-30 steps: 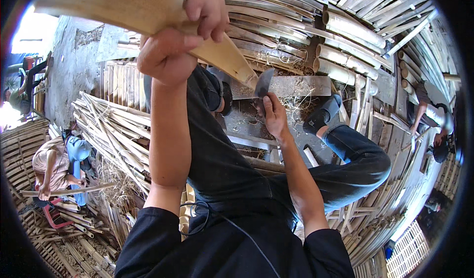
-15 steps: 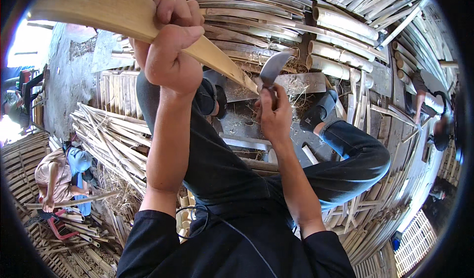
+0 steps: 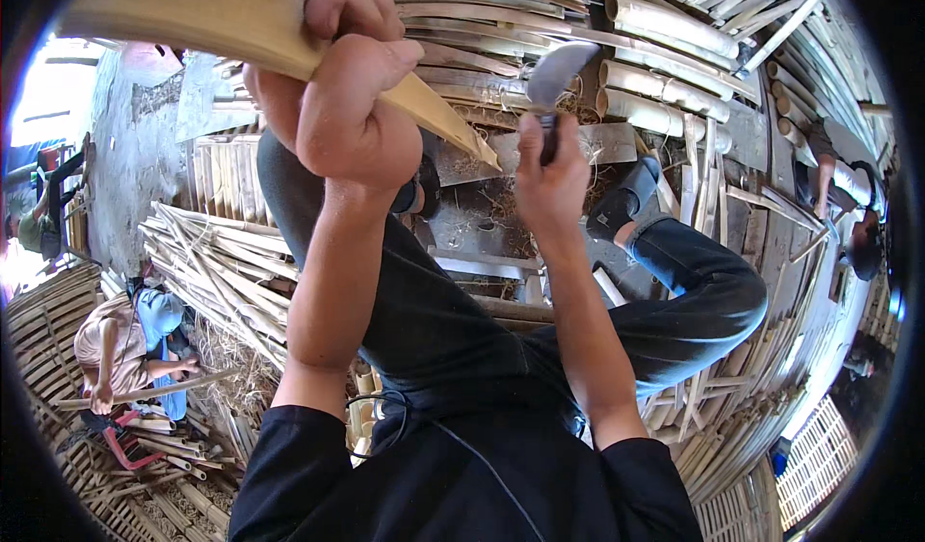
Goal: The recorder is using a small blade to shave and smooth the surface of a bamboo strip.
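- Raised since a second ago, the right hand (image 3: 549,171) has brought the curved knife (image 3: 557,70) up from the wooden block to the level of the slat's tip, while the left hand (image 3: 332,89) has kept its hold near the top of the view.
- Left hand: fingers curled tight round the bamboo slat (image 3: 193,7), thumb pressed over it. Right hand: fisted shut on the knife's dark handle, blade upward.
- The slat's long axis runs from the upper left, through the left fist, down and right to a pointed tip (image 3: 482,157). That tip lies just left of the right hand, near it but apart; the blade stands above and right of the tip, not touching it as far as I can tell.
- The right hand is the nearer one to the tip; nothing stands between blade and slat.
- Below lie the wooden block (image 3: 597,142) with shavings, and the person's dark-trousered knees.
- Farther out: stacked bamboo poles (image 3: 665,22) at the top, a heap of split strips (image 3: 217,263) on the left, and another person (image 3: 120,349) seated at lower left holding a strip.
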A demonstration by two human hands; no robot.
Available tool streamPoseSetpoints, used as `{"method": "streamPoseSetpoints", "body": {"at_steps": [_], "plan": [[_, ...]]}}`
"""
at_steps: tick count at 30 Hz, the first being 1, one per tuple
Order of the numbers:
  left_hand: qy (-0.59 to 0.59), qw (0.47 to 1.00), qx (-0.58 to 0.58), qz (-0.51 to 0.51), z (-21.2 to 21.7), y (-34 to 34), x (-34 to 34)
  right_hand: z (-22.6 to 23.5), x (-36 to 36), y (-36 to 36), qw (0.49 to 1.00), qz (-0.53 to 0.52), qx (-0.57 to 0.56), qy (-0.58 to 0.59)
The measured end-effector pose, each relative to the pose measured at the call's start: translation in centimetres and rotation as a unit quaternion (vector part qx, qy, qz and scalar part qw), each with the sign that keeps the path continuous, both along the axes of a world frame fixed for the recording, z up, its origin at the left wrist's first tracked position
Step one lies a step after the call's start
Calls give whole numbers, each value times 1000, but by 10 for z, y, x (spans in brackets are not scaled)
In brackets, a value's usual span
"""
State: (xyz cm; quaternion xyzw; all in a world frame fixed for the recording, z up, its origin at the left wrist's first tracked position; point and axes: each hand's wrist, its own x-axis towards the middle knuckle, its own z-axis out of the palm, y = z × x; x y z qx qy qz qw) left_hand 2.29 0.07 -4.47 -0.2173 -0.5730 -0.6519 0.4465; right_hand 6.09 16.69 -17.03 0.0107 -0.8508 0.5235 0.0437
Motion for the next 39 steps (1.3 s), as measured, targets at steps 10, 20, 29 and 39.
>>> {"method": "streamPoseSetpoints", "body": {"at_steps": [10, 20, 29, 39], "plan": [[-75, 992, 77, -59, -1, -11, -4, -80, 21, 2, 946, 138, 178, -233], [-62, 994, 63, -58, -2, -5, -6, -97, 24, 14, 988, 95, 112, -48], [-61, 995, 65, -34, 2, -7, 5, -28, 19, -13, 989, -16, -136, 49], [-133, 977, 130, -108, 9, -12, 18, -186, 42, 67, 928, 173, 233, -234]]}}
